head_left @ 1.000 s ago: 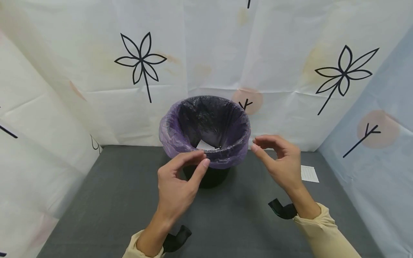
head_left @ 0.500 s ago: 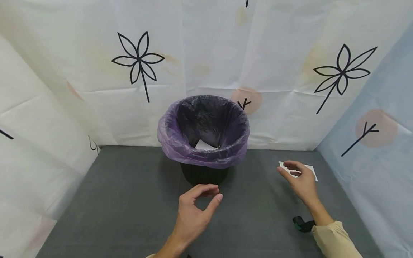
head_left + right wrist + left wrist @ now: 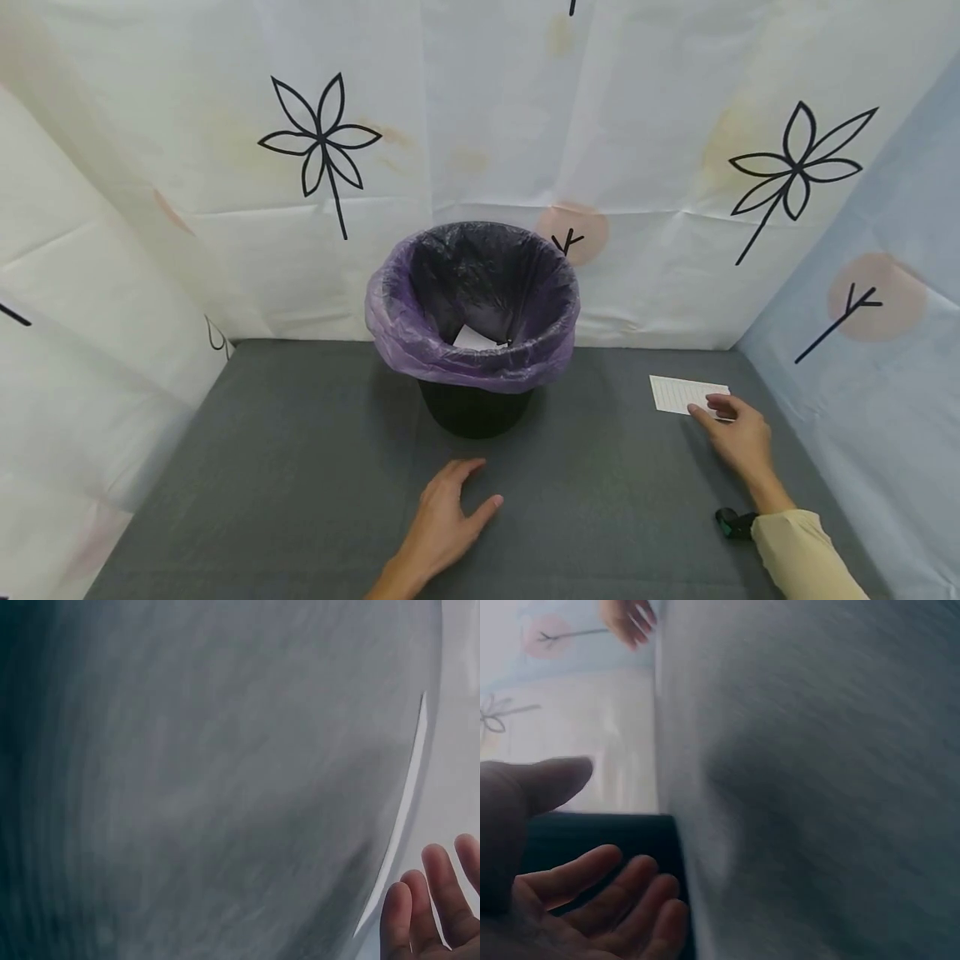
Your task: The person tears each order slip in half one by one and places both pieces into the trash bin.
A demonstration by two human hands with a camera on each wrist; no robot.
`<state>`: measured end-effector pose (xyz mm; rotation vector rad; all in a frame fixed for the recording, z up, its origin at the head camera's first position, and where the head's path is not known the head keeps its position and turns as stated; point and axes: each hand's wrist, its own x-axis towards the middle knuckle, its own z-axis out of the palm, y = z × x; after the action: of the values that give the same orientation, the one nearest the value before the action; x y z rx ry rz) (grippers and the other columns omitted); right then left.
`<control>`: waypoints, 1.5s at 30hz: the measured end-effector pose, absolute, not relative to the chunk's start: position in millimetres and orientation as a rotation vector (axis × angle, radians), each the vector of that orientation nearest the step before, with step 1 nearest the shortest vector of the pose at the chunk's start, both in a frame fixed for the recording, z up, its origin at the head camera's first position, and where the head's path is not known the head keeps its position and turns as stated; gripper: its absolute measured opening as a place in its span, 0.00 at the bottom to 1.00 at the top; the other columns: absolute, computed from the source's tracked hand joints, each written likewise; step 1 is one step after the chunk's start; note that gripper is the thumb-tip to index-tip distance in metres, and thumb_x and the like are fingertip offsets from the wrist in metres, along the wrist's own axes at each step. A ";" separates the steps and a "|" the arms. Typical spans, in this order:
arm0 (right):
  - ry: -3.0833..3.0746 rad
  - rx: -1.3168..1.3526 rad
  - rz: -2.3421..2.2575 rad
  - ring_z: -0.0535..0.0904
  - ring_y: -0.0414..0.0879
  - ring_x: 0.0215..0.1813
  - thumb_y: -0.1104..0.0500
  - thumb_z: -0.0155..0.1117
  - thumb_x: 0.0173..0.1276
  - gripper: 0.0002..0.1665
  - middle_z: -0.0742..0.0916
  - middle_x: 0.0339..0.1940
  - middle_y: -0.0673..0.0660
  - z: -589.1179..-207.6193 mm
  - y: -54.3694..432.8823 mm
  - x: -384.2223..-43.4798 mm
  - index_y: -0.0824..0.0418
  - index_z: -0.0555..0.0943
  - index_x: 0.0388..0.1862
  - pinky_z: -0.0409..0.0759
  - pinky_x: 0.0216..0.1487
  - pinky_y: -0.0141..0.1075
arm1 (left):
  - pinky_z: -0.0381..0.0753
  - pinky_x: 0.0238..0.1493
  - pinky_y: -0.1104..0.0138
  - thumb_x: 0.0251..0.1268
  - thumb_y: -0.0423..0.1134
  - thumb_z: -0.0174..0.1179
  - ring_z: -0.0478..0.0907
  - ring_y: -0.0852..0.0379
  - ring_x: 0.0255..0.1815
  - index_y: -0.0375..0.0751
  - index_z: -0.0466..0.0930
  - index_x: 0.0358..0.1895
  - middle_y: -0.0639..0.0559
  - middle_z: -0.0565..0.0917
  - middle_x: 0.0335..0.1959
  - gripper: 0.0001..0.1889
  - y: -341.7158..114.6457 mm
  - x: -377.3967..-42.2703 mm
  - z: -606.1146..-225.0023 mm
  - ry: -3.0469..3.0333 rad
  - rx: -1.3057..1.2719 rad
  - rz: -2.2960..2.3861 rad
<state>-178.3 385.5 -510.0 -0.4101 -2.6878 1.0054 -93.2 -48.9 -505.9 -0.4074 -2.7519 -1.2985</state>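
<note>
A sheet of lined white paper (image 3: 675, 392) lies flat on the dark grey table at the right. My right hand (image 3: 742, 442) hovers at its near right corner, thumb and fingers apart with nothing between them; whether it touches the sheet I cannot tell. In the right wrist view the paper (image 3: 411, 784) shows as a thin strip beside the fingers (image 3: 444, 889). My left hand (image 3: 442, 521) is low over the table in front of the bin, relaxed and holding nothing. The dark bin (image 3: 476, 412) wears a purple bag (image 3: 405, 354) folded over its rim.
Inside the bin lies a white piece of paper (image 3: 472, 338). Behind the table (image 3: 277, 467) hangs a pale cloth backdrop (image 3: 480, 108) with leaf drawings, and more cloth closes both sides. A thin dark cord loop (image 3: 217, 340) hangs at the back left corner.
My right hand has moved from beside the bin rightward and down to the sheet of paper. My left hand has drawn back from the bin's rim toward me, its thumb and fingers spreading wider.
</note>
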 end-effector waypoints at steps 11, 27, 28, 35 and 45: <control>-2.730 -0.448 0.938 0.72 0.72 0.60 0.50 0.64 0.74 0.33 0.77 0.60 0.79 -513.2 401.6 -181.4 0.77 0.74 0.62 0.67 0.59 0.63 | 0.75 0.58 0.44 0.61 0.47 0.73 0.75 0.41 0.61 0.37 0.78 0.62 0.43 0.78 0.60 0.29 -74.4 -92.5 -520.6 -2.854 -0.300 -1.189; -2.824 -0.547 0.938 0.55 0.77 0.69 0.47 0.63 0.73 0.42 0.64 0.68 0.82 -510.2 408.8 -186.2 0.79 0.65 0.69 0.54 0.65 0.67 | 0.69 0.68 0.50 0.60 0.42 0.74 0.70 0.44 0.69 0.36 0.68 0.72 0.41 0.73 0.69 0.38 -117.5 -124.9 -462.3 -2.349 -0.095 -1.548; -2.829 -0.552 0.934 0.55 0.77 0.69 0.47 0.63 0.73 0.42 0.63 0.68 0.82 -510.1 408.7 -186.5 0.79 0.65 0.70 0.54 0.65 0.67 | 0.68 0.69 0.51 0.61 0.39 0.73 0.68 0.45 0.71 0.36 0.65 0.74 0.42 0.72 0.70 0.39 -120.0 -129.2 -452.6 -2.273 -0.098 -1.607; -2.873 -0.622 0.943 0.51 0.78 0.72 0.44 0.64 0.72 0.48 0.59 0.71 0.83 -506.5 406.6 -190.4 0.78 0.60 0.73 0.52 0.68 0.69 | 0.58 0.75 0.52 0.63 0.34 0.66 0.58 0.53 0.76 0.38 0.56 0.79 0.49 0.62 0.76 0.42 -120.0 -154.7 -393.8 -1.966 -0.240 -1.661; -2.916 -0.555 0.901 0.49 0.81 0.72 0.38 0.63 0.70 0.55 0.56 0.72 0.84 -508.3 410.1 -192.5 0.78 0.57 0.74 0.51 0.64 0.74 | 0.46 0.76 0.41 0.55 0.61 0.71 0.40 0.53 0.82 0.48 0.38 0.83 0.53 0.41 0.83 0.61 -94.3 -184.5 -364.8 -2.302 -0.207 -1.477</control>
<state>-192.5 410.1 -508.3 -0.5553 -2.9160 0.9005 -184.5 -94.3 -364.8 -0.2074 -2.3025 -1.4774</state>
